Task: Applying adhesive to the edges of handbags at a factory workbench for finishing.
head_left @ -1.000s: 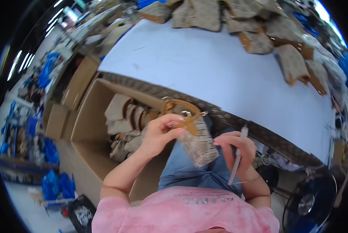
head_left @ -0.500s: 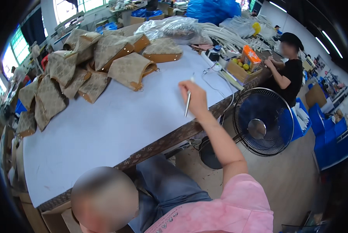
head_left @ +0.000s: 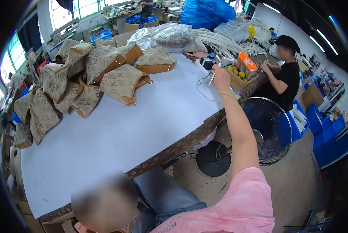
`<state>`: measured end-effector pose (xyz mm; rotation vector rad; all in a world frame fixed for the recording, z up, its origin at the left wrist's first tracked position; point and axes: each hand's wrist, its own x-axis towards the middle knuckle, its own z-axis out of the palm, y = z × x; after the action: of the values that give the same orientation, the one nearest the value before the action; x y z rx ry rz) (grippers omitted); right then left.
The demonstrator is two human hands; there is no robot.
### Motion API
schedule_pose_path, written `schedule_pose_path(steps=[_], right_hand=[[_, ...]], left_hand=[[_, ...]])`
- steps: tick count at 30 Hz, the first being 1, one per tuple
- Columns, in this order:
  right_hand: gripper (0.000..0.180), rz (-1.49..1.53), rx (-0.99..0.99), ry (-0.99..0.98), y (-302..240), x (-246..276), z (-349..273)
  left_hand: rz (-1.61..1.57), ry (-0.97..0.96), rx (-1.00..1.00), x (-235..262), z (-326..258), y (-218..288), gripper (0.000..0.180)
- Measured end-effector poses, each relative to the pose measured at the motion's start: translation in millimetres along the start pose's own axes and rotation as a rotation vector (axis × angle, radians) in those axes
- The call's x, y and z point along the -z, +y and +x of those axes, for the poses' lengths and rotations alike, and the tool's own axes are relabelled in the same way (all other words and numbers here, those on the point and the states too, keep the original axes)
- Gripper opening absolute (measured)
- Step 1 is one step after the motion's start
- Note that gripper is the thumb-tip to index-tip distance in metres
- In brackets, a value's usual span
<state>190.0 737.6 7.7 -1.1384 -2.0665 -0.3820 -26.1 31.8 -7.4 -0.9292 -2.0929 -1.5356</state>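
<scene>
The right hand (head_left: 221, 77) is stretched out far across the pale grey bench (head_left: 116, 136), its fingers closed around a thin silvery pen-like tool (head_left: 212, 79) that hangs tip-down just above the far right corner of the bench. The left hand is hidden under a blurred patch at the lower edge, so its fingers cannot be told. With the arm at full reach, the risk, as I judge it, is a snag: a thin white cord (head_left: 203, 91) loops over the bench directly below the tool, and a small dark and white device (head_left: 207, 63) sits just beyond, so a careless drop or sweep could catch the cord and drag the device toward the edge. The open cardboard box of yellow and green fruit (head_left: 240, 72) with its one orange carton stands just beside the hand and could be knocked too. Below the corner one black floor fan (head_left: 268, 130) stands where a dropped tool might land. Counting: about a dozen tan patterned fabric handbags with brown leather trim (head_left: 121, 81) are piled at the far left, some overlapping so the count is loose; one clear plastic bag (head_left: 168, 37); one person in black (head_left: 284, 75) is at work nearby.
</scene>
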Motion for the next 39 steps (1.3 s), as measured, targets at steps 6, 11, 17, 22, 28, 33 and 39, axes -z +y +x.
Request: schedule_pose_path(steps=[6, 11, 17, 22, 28, 33, 39], right_hand=[[0.014, -0.099, -0.046, -0.125, 32, -40, 71], [0.015, -0.121, -0.125, -0.287, 68, -62, 103], [0.017, -0.071, -0.173, -0.302, 79, -80, 110], [0.015, -0.118, -0.19, -0.259, 73, -75, 104], [0.016, -0.002, -0.15, 0.213, 35, -35, 112], [0.017, 0.803, -0.214, 0.153, -71, 30, 68], [0.017, 1.043, -0.133, -0.396, -175, 50, -49]], left_hand=[[-0.227, -0.011, -0.066, -10, 16, 25, 0.017], [-0.059, -0.417, 0.195, 15, 41, 19, 0.028], [0.12, -0.439, 1.247, 23, 48, -19, 0.051], [0.496, -0.894, 0.077, 26, 73, 9, 0.056], [0.494, -0.882, 0.243, 37, 68, -13, 0.056], [0.509, -0.765, 0.378, 10, 53, -4, 0.057], [0.744, -0.853, 0.602, -26, 54, 17, 0.05]])
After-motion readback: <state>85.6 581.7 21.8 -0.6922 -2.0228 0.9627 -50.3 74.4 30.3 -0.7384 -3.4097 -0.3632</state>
